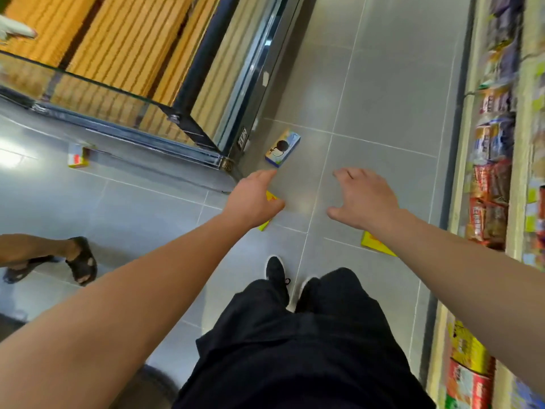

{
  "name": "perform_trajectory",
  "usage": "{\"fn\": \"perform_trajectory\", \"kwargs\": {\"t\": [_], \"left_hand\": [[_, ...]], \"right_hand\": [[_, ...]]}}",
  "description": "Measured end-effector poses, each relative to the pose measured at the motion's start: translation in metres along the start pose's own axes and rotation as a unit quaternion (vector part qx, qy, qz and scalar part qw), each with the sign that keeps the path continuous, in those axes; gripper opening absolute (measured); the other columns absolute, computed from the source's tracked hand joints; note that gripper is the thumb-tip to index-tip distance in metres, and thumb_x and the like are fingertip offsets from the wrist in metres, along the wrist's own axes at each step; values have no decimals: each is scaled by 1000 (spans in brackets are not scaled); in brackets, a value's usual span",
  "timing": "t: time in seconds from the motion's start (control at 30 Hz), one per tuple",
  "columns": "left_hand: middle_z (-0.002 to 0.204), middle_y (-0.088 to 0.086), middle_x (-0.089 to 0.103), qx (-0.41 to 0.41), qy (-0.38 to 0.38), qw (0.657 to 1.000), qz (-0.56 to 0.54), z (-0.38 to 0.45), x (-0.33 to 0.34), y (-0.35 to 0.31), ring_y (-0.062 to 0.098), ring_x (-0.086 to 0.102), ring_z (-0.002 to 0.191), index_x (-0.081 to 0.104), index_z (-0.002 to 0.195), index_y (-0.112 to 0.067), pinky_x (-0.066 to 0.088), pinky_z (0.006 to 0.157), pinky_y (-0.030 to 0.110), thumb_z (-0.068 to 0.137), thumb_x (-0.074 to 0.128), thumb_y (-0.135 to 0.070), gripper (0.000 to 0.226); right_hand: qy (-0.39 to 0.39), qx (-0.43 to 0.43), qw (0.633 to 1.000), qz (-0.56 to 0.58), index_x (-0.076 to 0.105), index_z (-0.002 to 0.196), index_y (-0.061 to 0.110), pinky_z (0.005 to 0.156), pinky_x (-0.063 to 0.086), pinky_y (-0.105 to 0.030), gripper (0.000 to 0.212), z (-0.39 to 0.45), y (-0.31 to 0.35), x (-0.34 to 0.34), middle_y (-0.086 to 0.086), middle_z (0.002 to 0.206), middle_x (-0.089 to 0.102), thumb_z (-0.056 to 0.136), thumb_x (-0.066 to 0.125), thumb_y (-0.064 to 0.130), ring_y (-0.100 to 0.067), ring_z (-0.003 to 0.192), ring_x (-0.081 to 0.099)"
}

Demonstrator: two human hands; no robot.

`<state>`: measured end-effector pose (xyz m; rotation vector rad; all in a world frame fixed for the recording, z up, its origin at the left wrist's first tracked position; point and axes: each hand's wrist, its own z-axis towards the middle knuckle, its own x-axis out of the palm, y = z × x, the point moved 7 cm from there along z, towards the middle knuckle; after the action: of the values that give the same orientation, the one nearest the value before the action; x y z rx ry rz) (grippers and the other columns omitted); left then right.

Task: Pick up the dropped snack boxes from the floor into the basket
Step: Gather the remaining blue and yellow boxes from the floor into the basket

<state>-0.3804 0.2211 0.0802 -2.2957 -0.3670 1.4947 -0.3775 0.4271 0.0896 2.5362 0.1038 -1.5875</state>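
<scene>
Floor [383, 93], grey tile, seen from above. Far left: sandalled feet [79, 261] of a second person; small yellow-and-white box [77, 156] lying by the glass display case [203, 125]. Centre: left hand [253, 199], grip released, fingers extended, nothing held, partly covering a yellow box [269, 212] on the floor. Beyond it: blue-and-yellow box [282, 148] near the case corner. Right hand [364, 199], grip released, fingers spread. Another yellow box [374, 243] under the right wrist. Far right: shelves of packets [491, 184].
</scene>
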Motion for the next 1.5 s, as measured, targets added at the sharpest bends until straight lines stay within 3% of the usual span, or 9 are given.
{"fn": "perform_trajectory", "kwargs": {"t": [0.23,0.43,0.7,0.87,1.17,1.5], "left_hand": [[141,4,50,-29,6,1000,-6,127,-3,-26,24,48,128,44,141,-20,40,106,34,75,67,-42,74],[149,7,41,-106,7,994,-27,236,19,-42,26,42,134,37,146,-17,33,109,33,77,72,-32,79],[148,5,41,-163,13,986,-43,350,62,-34,24,40,134,34,147,-16,33,108,32,77,70,-36,80],[149,3,39,-190,15,981,-45,410,116,8,28,42,131,33,146,-21,41,105,39,74,70,-38,82],[156,9,27,-218,26,974,-51,525,282,130,27,28,142,28,149,-18,26,116,37,73,75,-38,92],[158,7,17,-225,5,974,30,634,412,245,30,22,143,19,151,-21,26,115,39,67,78,-43,105]], "right_hand": [[21,-21,1000,2,35,145,19,107,33,-41,81,116,-69,-34,-4,147,39,78,64,53,-30,134,36],[59,-65,996,7,38,143,16,107,33,-41,80,222,-126,-38,-6,144,39,76,67,49,-31,133,36],[94,-109,990,3,35,144,18,111,29,-39,79,356,-173,-18,-3,147,38,79,64,52,-28,136,33],[112,-112,987,28,35,144,18,111,27,-40,81,426,-177,38,-3,146,38,77,67,47,-29,135,32],[132,-103,985,30,34,143,19,111,28,-41,78,575,-174,225,-2,146,36,78,66,49,-29,137,31],[96,-130,986,52,34,143,17,108,32,-42,84,708,-150,394,-5,145,36,74,69,50,-32,134,33]]}}
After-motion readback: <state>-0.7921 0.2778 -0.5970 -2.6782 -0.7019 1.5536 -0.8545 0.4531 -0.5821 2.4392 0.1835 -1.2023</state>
